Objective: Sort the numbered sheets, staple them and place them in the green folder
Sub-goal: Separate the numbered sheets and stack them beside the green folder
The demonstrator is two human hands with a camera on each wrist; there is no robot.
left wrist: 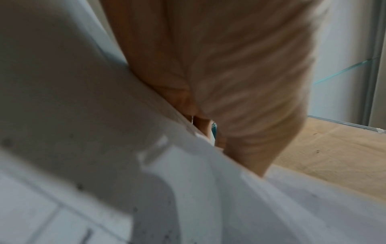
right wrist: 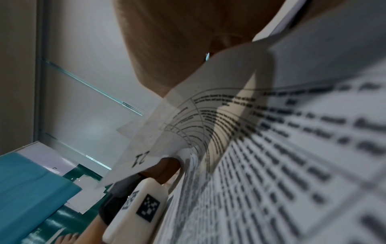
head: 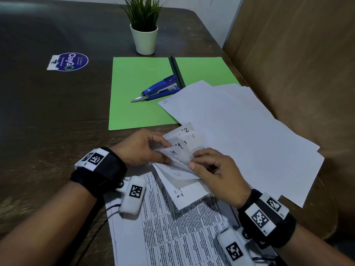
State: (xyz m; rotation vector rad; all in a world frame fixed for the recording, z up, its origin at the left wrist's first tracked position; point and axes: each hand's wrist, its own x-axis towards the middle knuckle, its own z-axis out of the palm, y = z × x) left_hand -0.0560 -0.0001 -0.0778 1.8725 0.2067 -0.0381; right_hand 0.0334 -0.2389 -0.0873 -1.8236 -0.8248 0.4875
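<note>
A fanned pile of white numbered sheets [head: 240, 135] lies on the table's right side, overlapping the open green folder [head: 138, 93]. A blue stapler [head: 159, 89] rests on the folder by its black spine. My left hand [head: 146, 148] pinches the lifted corners of several sheets, with handwritten numbers such as 29 showing. My right hand [head: 209, 166] pinches the corner of the sheet just below them. The right wrist view shows a curled corner of the numbered sheets [right wrist: 144, 156] marked 21. The left wrist view is blurred, showing only my left hand's palm [left wrist: 240, 82] against paper.
A printed sheet with tables [head: 172, 227] lies under my wrists at the table's near edge. A potted plant [head: 145, 29] stands behind the folder. A round blue sticker [head: 71, 61] is on the dark table [head: 48, 112] at the left. A brown wall [head: 297, 54] bounds the right.
</note>
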